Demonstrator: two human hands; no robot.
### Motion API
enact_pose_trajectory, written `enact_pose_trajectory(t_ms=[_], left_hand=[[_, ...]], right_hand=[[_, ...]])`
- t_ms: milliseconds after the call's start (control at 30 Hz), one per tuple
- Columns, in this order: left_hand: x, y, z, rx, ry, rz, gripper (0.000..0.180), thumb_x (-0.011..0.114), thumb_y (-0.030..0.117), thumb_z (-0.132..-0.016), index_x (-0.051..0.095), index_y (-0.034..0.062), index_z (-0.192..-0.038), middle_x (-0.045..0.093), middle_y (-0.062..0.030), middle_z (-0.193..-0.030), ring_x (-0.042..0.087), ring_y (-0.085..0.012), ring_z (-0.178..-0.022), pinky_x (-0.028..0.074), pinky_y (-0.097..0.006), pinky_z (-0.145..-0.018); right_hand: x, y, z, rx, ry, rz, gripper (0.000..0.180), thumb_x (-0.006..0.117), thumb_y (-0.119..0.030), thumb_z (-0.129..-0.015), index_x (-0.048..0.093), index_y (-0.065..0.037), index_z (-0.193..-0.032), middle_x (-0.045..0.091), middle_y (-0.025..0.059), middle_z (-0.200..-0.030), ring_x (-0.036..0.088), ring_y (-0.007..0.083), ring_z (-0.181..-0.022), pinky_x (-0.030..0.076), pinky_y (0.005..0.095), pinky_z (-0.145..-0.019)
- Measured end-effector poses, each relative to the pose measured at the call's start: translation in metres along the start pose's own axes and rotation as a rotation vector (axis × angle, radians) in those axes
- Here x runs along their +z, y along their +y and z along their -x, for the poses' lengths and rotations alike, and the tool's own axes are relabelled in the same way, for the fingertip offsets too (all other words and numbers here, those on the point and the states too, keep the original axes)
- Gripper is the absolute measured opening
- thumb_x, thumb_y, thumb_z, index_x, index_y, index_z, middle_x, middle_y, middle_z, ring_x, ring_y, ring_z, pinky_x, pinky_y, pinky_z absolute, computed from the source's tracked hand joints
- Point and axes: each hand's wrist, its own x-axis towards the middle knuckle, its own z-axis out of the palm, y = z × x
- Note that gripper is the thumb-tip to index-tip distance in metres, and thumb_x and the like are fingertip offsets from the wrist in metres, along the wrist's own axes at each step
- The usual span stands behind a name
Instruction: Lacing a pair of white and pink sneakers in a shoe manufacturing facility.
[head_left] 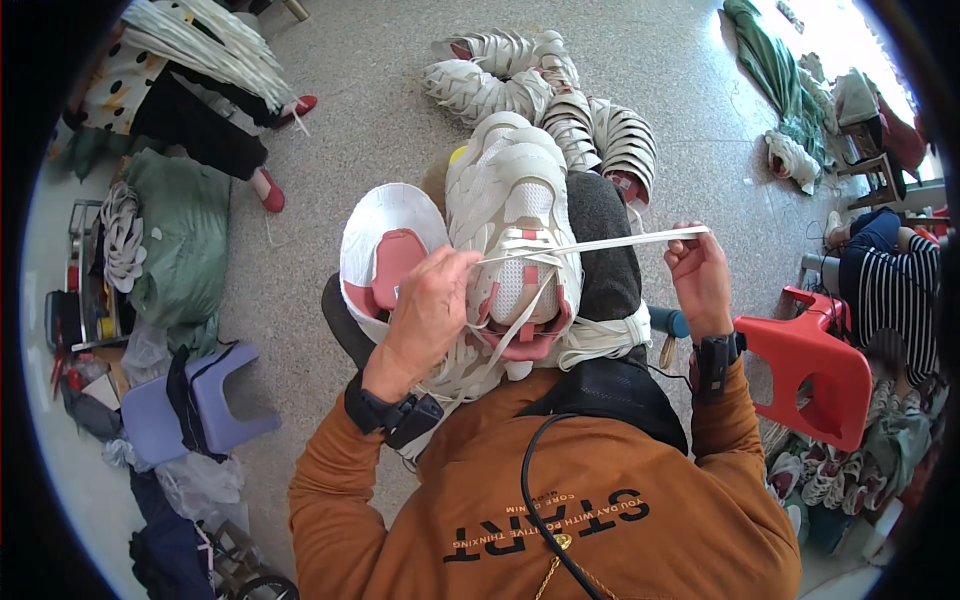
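A cream sneaker [500,185] with pink lining rests across my lap, its toe pointing away and its heel opening toward me. Raised to the right of the shoe, my right hand [698,278] has its fingers closed on a flat white shoelace [632,241]. The lace runs taut from there to the eyelets. My left hand [428,312] pinches a strand of lace at the shoe's left side. Another loose strand hangs over the tongue. Beside the left hand, a white bowl-shaped container [362,222] holds pink pieces [398,258]. A bundle of white laces [605,338] lies at my right thigh.
Rows of nested cream sneakers [485,92] lie on the floor ahead. A red plastic stool [815,360] stands right, a purple chair [180,405] left, near a green sack [180,245]. One person [195,125] is at upper left, another in stripes [893,300] at right.
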Motion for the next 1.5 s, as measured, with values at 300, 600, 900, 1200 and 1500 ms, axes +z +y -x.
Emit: enact_pose_trajectory(t_ms=[300,600,900,1200,1500], left_hand=[[-0.002,-0.003,-0.015,-0.317,-0.042,0.447,0.009,0.066,0.006,-0.096,0.067,-0.0027,-0.098,0.068,-0.0061,-0.083,0.063,-0.0111,-0.076,0.051,-0.028,-0.068],[0.002,-0.002,-0.017,-0.274,-0.055,0.409,0.014,0.060,0.008,-0.099,0.065,-0.0050,-0.098,0.071,-0.0098,-0.081,0.066,-0.0130,-0.073,0.052,-0.029,-0.066],[0.013,0.015,-0.018,0.182,0.025,-0.358,0.006,0.066,0.005,-0.091,0.064,-0.0002,-0.094,0.064,-0.0135,-0.088,0.063,-0.0346,-0.083,0.050,-0.043,-0.071],[0.032,0.019,0.009,0.094,0.063,-0.509,0.043,0.065,0.005,-0.090,0.051,-0.0085,-0.128,0.056,-0.0214,-0.110,0.059,-0.0381,-0.101,0.051,-0.045,-0.085],[0.026,0.008,0.006,-0.059,0.120,-0.092,0.017,0.053,0.000,-0.095,0.062,-0.0059,-0.108,0.061,-0.0211,-0.099,0.061,-0.0407,-0.093,0.050,-0.044,-0.081]], right_hand=[[0.010,0.017,0.012,-0.393,-0.067,1.142,0.024,0.057,-0.009,-0.101,0.059,-0.003,-0.124,0.064,0.0064,-0.113,0.062,0.0136,-0.099,0.053,0.0303,-0.084],[0.037,0.011,0.023,-0.466,-0.170,1.128,0.021,0.058,-0.005,-0.100,0.061,0.000,-0.119,0.063,0.0097,-0.117,0.062,0.0171,-0.104,0.052,0.0311,-0.086],[0.093,0.013,0.042,-0.914,-0.255,1.400,0.031,0.062,0.005,-0.083,0.063,-0.002,-0.113,0.062,0.0162,-0.120,0.060,0.0348,-0.113,0.048,0.0397,-0.096],[0.147,0.061,0.054,-0.795,-0.835,1.529,0.026,0.065,-0.006,-0.080,0.062,-0.002,-0.106,0.063,0.0135,-0.096,0.063,0.0322,-0.091,0.049,0.0427,-0.082],[0.163,0.084,0.037,-0.857,-0.830,1.799,0.015,0.064,-0.017,-0.085,0.059,-0.004,-0.090,0.066,0.0108,-0.075,0.069,0.0300,-0.068,0.052,0.0421,-0.062]])
